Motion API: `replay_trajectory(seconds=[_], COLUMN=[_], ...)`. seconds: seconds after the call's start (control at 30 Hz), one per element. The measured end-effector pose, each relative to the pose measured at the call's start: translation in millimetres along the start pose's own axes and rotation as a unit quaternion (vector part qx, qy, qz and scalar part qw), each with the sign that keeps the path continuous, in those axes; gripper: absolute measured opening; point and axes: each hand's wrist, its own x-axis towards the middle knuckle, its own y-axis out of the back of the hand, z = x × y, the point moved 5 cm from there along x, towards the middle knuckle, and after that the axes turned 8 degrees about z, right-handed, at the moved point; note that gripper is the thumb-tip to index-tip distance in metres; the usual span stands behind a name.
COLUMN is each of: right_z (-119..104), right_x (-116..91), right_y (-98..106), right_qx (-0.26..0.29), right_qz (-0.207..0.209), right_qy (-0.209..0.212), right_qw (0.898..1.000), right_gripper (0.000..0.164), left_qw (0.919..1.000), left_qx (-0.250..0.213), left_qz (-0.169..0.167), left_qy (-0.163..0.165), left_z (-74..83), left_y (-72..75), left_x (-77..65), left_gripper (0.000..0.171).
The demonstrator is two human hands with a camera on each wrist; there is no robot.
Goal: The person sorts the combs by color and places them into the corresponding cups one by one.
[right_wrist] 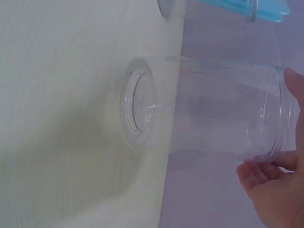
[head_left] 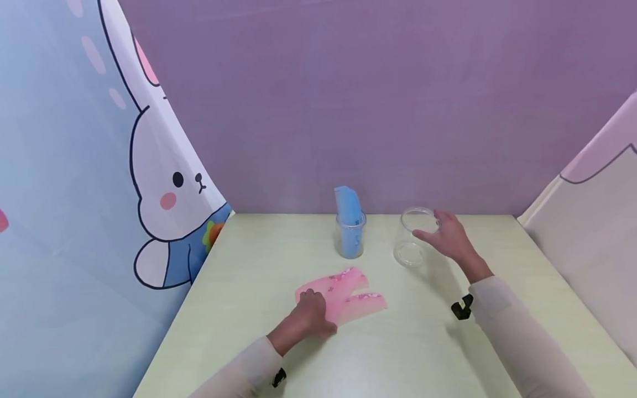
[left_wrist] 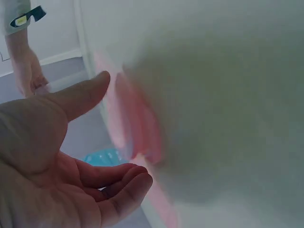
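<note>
My right hand (head_left: 450, 237) holds a clear cup (head_left: 409, 237) around its rim, thumb on one side and fingers on the other. In the right wrist view the fingers (right_wrist: 256, 173) touch the glassy wall just below the rim, and the cup's base is close to the tabletop. Flat pink pieces (head_left: 343, 298) with printed patterns lie overlapping on the table in front of me. Over their near left part is my left hand (head_left: 311, 315). The left wrist view shows its thumb and fingertips spread apart, with a pink piece (left_wrist: 137, 118) beyond the gap.
A second, smaller clear cup (head_left: 343, 243) stands at the back of the pale table (head_left: 249, 265) with blue sheet-like pieces (head_left: 350, 207) upright in it. Behind the table rises a purple backdrop (head_left: 373, 110). A rabbit-print cloth (head_left: 164, 182) hangs on the left.
</note>
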Motion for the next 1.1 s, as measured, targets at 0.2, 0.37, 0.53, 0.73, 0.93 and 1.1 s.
replay_trajectory(seconds=[0.2,0.37,0.53,0.73,0.93,1.1], right_z=[2.3,5.5,6.0,6.0,5.4,6.6], right_x=[-1.4,-2.0,-1.3,-0.9,-1.9,-2.1], right_y=[0.7,0.1,0.2,-1.3,-3.0,-5.6], right_qx=[0.013,0.021,0.027,0.027,0.03,0.032], right_qz=[0.012,0.021,0.027,0.027,0.022,0.019], right_qy=[-0.013,-0.017,-0.016,-0.018,-0.018,-0.021], right_qw=[1.0,0.999,0.999,0.999,0.999,0.999], right_gripper=[0.096,0.096,0.095,0.095,0.095,0.096], left_qw=[0.9998,0.9991,0.9988,0.9987,0.9988,0.9975], left_qx=[0.019,0.033,0.03,0.023,0.006,0.006], left_qz=[0.006,0.025,0.035,0.039,0.043,0.062], left_qy=[-0.004,-0.005,-0.014,-0.025,-0.022,-0.034], left_z=[1.2,4.3,4.4,1.2,-5.8,-6.2], left_y=[-2.1,1.5,5.4,7.8,6.5,10.2], left_x=[-2.1,-4.8,-3.9,-1.4,5.9,13.5], left_gripper=[0.039,0.038,0.034,0.031,0.033,0.038])
